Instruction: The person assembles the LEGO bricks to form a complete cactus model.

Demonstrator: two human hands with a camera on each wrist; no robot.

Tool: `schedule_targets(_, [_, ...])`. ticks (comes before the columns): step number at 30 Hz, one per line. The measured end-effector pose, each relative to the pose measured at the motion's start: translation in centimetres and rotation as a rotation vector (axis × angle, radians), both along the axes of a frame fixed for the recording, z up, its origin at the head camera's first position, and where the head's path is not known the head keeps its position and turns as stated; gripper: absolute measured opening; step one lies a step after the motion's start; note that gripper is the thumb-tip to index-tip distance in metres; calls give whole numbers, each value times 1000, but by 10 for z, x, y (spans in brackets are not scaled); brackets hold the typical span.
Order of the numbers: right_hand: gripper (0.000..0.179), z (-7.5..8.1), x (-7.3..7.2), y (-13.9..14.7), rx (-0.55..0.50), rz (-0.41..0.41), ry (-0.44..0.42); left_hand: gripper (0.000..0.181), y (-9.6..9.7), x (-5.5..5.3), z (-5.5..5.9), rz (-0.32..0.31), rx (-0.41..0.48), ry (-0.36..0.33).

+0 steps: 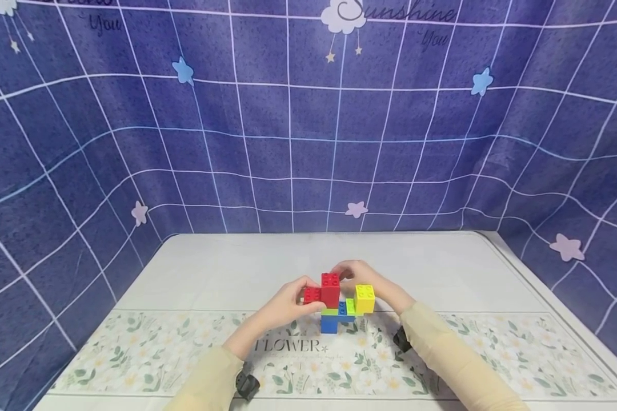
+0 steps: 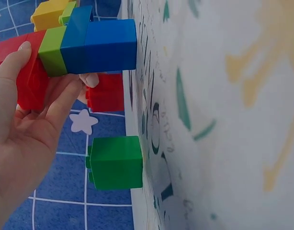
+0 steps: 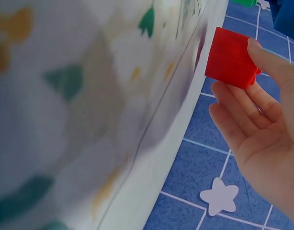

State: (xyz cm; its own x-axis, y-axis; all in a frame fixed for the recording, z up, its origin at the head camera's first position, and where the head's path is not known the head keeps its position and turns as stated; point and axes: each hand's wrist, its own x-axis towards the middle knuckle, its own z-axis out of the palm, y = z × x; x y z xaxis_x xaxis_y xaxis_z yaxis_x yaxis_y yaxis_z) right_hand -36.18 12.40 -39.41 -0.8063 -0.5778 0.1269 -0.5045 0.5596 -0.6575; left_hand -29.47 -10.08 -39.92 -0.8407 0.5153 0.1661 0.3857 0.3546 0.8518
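My left hand (image 1: 288,301) grips the red bricks of a toy-brick build from its left side, thumb in front. The build has a tall red brick (image 1: 331,290), a lower red brick (image 1: 312,294), lime green pieces (image 1: 351,306), a yellow brick (image 1: 364,298) at the right and a blue brick (image 1: 329,325) at the bottom. Behind it, partly hidden in the head view, my right hand (image 1: 357,274) pinches a separate red brick (image 3: 231,57) between thumb and fingers. A green brick (image 2: 117,163) stands apart on the table in the left wrist view.
A white tabletop (image 1: 226,262) carries a flower-print strip (image 1: 149,354) along its front part. Dark blue cloth (image 1: 308,154) with a light grid and stars hangs around the back and sides. Black bands (image 1: 247,385) sit at both wrists.
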Motion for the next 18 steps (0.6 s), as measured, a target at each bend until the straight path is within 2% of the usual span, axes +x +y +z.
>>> schedule_targets(5, [30,5,-3,10,-19,24,40,32,4,-1,0,16,7,21])
schedule_targets(10, [31,10,-4,17,-9,-16,65,33,8,-4,-2,27,24,7])
schedule_targets(18, [33,15,-3,25,-23,-21,126,36,13,-7,-6,39,18,-17])
